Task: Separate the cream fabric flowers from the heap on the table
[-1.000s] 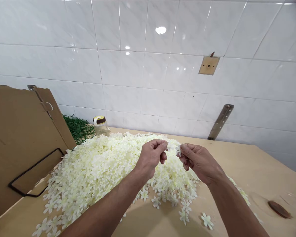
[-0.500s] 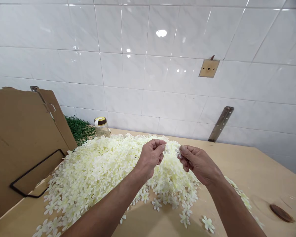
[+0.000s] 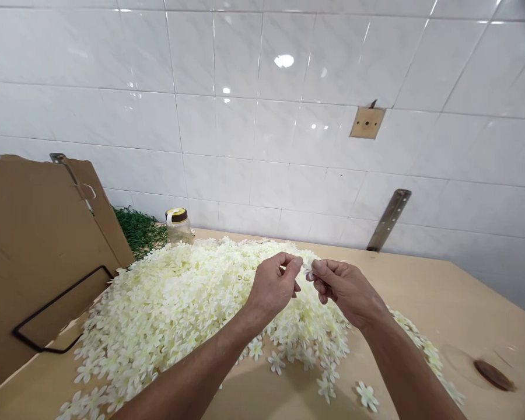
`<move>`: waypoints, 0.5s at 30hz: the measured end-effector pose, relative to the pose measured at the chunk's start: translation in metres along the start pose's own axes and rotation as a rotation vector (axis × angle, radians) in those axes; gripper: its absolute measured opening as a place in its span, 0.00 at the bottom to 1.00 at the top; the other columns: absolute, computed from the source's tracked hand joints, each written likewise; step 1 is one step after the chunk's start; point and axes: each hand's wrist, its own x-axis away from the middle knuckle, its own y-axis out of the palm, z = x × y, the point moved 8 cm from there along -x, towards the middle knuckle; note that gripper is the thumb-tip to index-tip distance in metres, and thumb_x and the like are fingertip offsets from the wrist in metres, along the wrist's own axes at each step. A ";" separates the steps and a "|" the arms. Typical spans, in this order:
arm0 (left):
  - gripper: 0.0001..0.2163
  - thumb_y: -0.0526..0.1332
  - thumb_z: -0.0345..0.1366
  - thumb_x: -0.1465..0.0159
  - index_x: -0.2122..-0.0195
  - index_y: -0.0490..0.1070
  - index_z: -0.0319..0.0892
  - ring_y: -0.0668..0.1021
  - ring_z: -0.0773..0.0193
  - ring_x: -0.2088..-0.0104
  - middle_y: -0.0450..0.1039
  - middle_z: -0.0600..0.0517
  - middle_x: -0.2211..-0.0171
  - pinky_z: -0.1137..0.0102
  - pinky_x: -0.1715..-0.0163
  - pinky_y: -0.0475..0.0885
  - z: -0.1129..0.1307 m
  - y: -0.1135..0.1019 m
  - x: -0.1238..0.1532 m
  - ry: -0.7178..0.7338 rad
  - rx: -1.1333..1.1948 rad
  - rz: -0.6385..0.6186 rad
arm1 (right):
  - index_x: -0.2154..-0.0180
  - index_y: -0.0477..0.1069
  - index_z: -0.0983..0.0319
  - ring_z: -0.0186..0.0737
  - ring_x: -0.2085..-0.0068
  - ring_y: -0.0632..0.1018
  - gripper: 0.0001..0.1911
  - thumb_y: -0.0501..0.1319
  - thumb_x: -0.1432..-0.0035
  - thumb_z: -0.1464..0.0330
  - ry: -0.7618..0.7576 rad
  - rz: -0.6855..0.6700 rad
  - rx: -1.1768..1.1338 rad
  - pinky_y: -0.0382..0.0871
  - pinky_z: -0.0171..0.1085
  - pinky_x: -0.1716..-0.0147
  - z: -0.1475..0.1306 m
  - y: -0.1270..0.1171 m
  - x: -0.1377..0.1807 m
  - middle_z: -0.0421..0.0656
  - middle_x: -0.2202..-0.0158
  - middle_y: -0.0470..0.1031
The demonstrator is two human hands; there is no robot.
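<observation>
A broad heap of white-and-pale-green artificial flowers [image 3: 188,297] lies on the table beneath my hands. Above its right part, my left hand [image 3: 276,283] is closed, thumb and forefinger pinched together; whatever sits between the tips is too small to make out. Facing it, my right hand [image 3: 343,289] pinches a small white artificial flower [image 3: 308,268], whose petals stick out toward the left fingertips. Only a narrow gap separates the two hands. Closer to me, a single loose flower [image 3: 367,396] rests on the tabletop.
On the left stand a cardboard sheet [image 3: 39,233] and a black wire frame [image 3: 48,309]. Green artificial foliage [image 3: 140,230] and a lidded jar [image 3: 178,227] are behind the heap. A metal bracket [image 3: 389,220] rises by the tiled wall. A brown oval object [image 3: 494,375] lies right.
My hands have come closer together: the left moved slightly right, the right slightly left with the flower. The whole view has shifted a little.
</observation>
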 end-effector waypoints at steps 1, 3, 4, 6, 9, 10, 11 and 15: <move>0.14 0.57 0.47 0.34 0.64 0.73 0.41 0.75 0.65 0.78 0.71 0.53 0.79 0.71 0.76 0.73 0.001 0.003 0.001 -0.010 0.032 -0.022 | 0.77 0.73 0.64 0.29 0.80 0.66 0.24 0.69 0.49 0.49 -0.004 0.000 0.000 0.63 0.32 0.79 0.000 0.000 0.000 0.39 0.79 0.68; 0.12 0.59 0.45 0.36 0.65 0.72 0.40 0.75 0.66 0.79 0.71 0.53 0.80 0.71 0.77 0.73 0.002 0.005 0.002 -0.021 0.080 -0.025 | 0.76 0.73 0.64 0.29 0.80 0.67 0.23 0.69 0.48 0.50 -0.009 -0.004 0.003 0.64 0.33 0.78 -0.001 0.000 0.000 0.39 0.79 0.69; 0.11 0.60 0.44 0.37 0.66 0.72 0.40 0.75 0.66 0.79 0.71 0.53 0.80 0.71 0.78 0.73 0.003 0.005 0.002 -0.025 0.099 -0.022 | 0.76 0.74 0.64 0.30 0.80 0.68 0.23 0.69 0.48 0.50 -0.011 -0.010 0.006 0.64 0.33 0.78 -0.001 0.000 0.001 0.38 0.79 0.69; 0.09 0.62 0.41 0.38 0.68 0.72 0.39 0.74 0.67 0.80 0.71 0.53 0.79 0.72 0.79 0.73 0.002 0.005 0.001 -0.038 0.135 -0.014 | 0.75 0.74 0.64 0.31 0.79 0.69 0.21 0.69 0.48 0.51 -0.015 -0.028 0.013 0.66 0.33 0.77 -0.002 0.002 0.001 0.38 0.80 0.69; 0.08 0.62 0.39 0.38 0.69 0.71 0.39 0.73 0.68 0.81 0.71 0.53 0.79 0.73 0.79 0.72 0.001 0.004 0.000 -0.048 0.158 -0.009 | 0.73 0.76 0.64 0.31 0.78 0.71 0.20 0.70 0.47 0.52 -0.021 -0.036 0.043 0.67 0.33 0.76 -0.001 0.004 0.002 0.38 0.80 0.70; 0.08 0.62 0.39 0.38 0.69 0.71 0.38 0.73 0.68 0.81 0.70 0.53 0.80 0.73 0.79 0.72 0.002 0.003 0.000 -0.047 0.154 -0.005 | 0.73 0.76 0.64 0.32 0.78 0.71 0.20 0.69 0.47 0.52 -0.023 -0.031 0.057 0.67 0.34 0.76 -0.001 0.003 0.002 0.39 0.80 0.70; 0.08 0.62 0.39 0.38 0.69 0.71 0.38 0.73 0.68 0.81 0.70 0.54 0.80 0.73 0.79 0.71 0.002 0.003 0.000 -0.047 0.148 -0.001 | 0.73 0.75 0.64 0.32 0.79 0.71 0.20 0.69 0.47 0.52 -0.025 -0.026 0.071 0.67 0.34 0.76 -0.001 0.003 0.002 0.39 0.80 0.70; 0.09 0.61 0.39 0.38 0.70 0.70 0.38 0.73 0.68 0.81 0.69 0.54 0.81 0.72 0.79 0.71 0.005 0.004 0.002 -0.064 0.179 -0.015 | 0.75 0.73 0.63 0.33 0.77 0.70 0.22 0.68 0.46 0.51 -0.061 -0.008 0.093 0.68 0.34 0.78 -0.002 0.003 0.002 0.39 0.79 0.70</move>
